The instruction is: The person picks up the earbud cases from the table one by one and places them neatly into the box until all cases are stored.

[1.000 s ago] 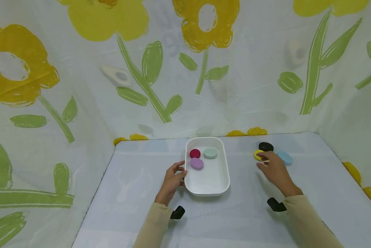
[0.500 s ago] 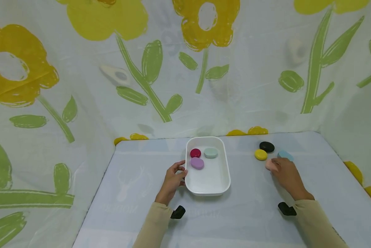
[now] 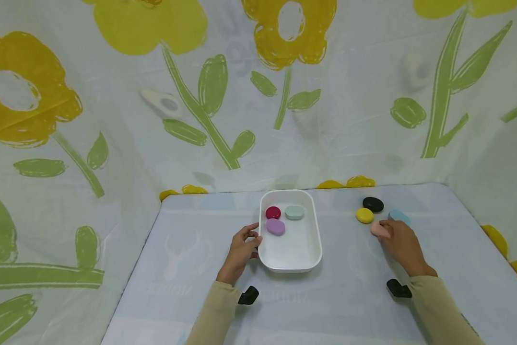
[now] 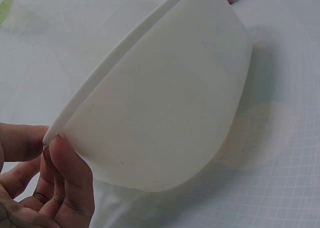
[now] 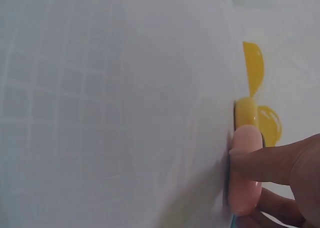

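My left hand [image 3: 240, 249] pinches the left rim of a white rectangular tray [image 3: 290, 251]; in the left wrist view, thumb and finger meet at the rim of the same tray [image 4: 155, 103]. Inside lie a red rounded disc [image 3: 273, 212], a pale green oval disc [image 3: 295, 212] and a purple oval disc [image 3: 276, 227]. To the right, my right hand [image 3: 403, 244] pinches a pink smooth oval disc [image 3: 377, 229]. The right wrist view has that pink disc [image 5: 245, 200] between thumb and fingers, at the table surface.
Near the right hand lie a yellow disc [image 3: 364, 215], a black disc [image 3: 373, 204] and a light blue disc [image 3: 400, 217], partly covered by the hand. A flower-printed sheet [image 3: 353, 129] hangs behind the white table [image 3: 336, 297] and along both sides.
From beside the yellow disc, the right hand has moved right and down and taken hold of the pink disc. The left hand keeps its grip on the tray, which stays in place.
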Demonstrator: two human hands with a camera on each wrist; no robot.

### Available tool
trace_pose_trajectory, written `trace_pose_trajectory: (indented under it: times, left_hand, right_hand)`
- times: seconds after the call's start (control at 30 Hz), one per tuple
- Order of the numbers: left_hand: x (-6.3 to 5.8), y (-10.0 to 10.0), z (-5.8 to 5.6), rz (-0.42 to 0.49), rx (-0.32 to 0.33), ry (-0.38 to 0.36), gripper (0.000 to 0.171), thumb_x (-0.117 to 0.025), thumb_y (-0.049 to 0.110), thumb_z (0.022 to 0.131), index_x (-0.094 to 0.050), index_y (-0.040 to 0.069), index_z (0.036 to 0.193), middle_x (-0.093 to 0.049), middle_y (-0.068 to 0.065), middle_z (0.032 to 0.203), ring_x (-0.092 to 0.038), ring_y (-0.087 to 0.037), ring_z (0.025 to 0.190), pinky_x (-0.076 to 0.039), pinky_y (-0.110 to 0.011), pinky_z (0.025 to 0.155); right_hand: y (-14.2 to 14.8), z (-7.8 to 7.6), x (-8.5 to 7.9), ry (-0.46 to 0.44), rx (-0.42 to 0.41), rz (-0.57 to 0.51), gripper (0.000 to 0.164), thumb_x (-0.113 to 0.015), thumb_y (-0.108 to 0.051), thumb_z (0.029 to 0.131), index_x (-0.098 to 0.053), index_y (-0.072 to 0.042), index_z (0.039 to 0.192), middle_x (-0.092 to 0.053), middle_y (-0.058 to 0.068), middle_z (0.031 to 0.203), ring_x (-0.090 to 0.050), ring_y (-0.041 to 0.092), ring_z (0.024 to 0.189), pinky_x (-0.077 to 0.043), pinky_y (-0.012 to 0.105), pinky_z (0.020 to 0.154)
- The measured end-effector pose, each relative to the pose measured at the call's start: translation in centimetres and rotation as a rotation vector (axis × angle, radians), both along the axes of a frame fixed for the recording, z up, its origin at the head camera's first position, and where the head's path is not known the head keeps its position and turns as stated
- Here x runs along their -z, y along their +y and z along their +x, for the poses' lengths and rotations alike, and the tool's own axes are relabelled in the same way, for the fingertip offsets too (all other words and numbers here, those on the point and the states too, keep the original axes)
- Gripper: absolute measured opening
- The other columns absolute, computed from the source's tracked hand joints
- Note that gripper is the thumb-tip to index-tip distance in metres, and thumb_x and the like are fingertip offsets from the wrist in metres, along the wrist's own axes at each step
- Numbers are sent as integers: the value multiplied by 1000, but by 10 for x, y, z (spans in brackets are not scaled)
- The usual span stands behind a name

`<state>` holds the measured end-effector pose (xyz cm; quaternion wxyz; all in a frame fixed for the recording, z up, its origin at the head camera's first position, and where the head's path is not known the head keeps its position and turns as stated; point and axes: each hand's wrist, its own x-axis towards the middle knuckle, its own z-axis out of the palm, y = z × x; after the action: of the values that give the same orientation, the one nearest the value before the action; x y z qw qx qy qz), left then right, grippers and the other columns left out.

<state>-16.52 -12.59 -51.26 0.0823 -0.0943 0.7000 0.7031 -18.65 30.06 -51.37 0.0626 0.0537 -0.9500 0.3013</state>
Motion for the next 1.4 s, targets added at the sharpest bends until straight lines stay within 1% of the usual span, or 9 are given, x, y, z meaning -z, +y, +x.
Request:
trace_pose_trajectory:
  times: [0.07, 0.13, 0.23, 0.4, 0.7, 0.8, 1.1, 1.3, 1.4]
  left_hand:
    - [0, 0, 0, -2, 1, -2, 49, -64, 3, 104, -53, 0, 151, -56, -9, 115, -57, -19, 75, -54, -27, 55]
    - [1, 0, 1, -4, 2, -1, 49, -65, 3, 104, -53, 0, 151, -56, -9, 114, -57, -19, 75, -54, -27, 56]
    - [0, 0, 2, -3, 4, 0, 49, -65, 4, 104, -53, 1, 151, -56, -9, 114, -56, -18, 73, -54, -27, 56]
    - [-1, -1, 2, 10, 13, 8, 49, -64, 4, 104, -53, 0, 151, -55, -10, 114, -57, -18, 74, -53, -27, 55]
    - [0, -2, 0, 23, 17, 4, 46, -62, 2, 105, -54, 1, 151, -55, -11, 113, -59, -19, 76, -54, -27, 56]
    - [1, -2, 0, 22, 16, 4, 46, -62, 2, 105, -54, 1, 150, -56, -12, 113, -60, -20, 77, -54, -27, 57]
    - [0, -2, -2, 9, 19, 6, 46, -63, 2, 104, -55, 1, 150, -56, -11, 113, -61, -19, 77, -55, -26, 58]
    - [-3, -1, 1, 0, 15, 3, 47, -63, 3, 104, -54, 0, 150, -56, -11, 113, -60, -19, 76, -55, -27, 57]
    - [-3, -1, 2, -6, 17, 7, 48, -63, 4, 105, -53, 0, 152, -57, -10, 113, -60, -19, 77, -55, -28, 57]
  right_hand:
    - [-1, 1, -2, -33, 8, -17, 27, -61, -1, 99, -68, 14, 120, -67, 34, 113, -61, 51, 108, -52, 65, 91]
    - [-1, 2, -3, -66, 21, -41, 34, -63, -5, 100, -64, 15, 128, -64, 36, 121, -59, 54, 113, -50, 66, 94]
    - [-4, 3, -5, -88, 17, -65, 39, -66, -7, 101, -61, 15, 133, -62, 36, 125, -59, 52, 114, -51, 65, 95]
    - [-18, 4, -18, -42, -33, -86, 42, -70, -3, 98, -59, 13, 135, -63, 34, 127, -60, 48, 111, -52, 61, 92]
    - [-61, 1, -57, 31, -147, -134, 51, -80, -1, 93, -60, 10, 138, -63, 32, 133, -62, 49, 119, -55, 62, 97]
    - [-78, -3, -67, 25, -174, -142, 51, -79, -1, 93, -60, 9, 139, -64, 29, 134, -62, 47, 120, -55, 61, 98]
    - [-131, -14, -82, -62, -256, -144, 49, -78, 0, 94, -60, 8, 139, -64, 26, 137, -61, 43, 123, -54, 57, 103]
    - [-158, -20, -84, -98, -326, -78, 47, -80, 0, 92, -64, 6, 136, -67, 22, 130, -62, 36, 110, -56, 53, 99]
    - [-171, -25, -84, -154, -334, -43, 45, -81, -1, 92, -66, 4, 134, -69, 18, 126, -62, 33, 107, -56, 51, 99]
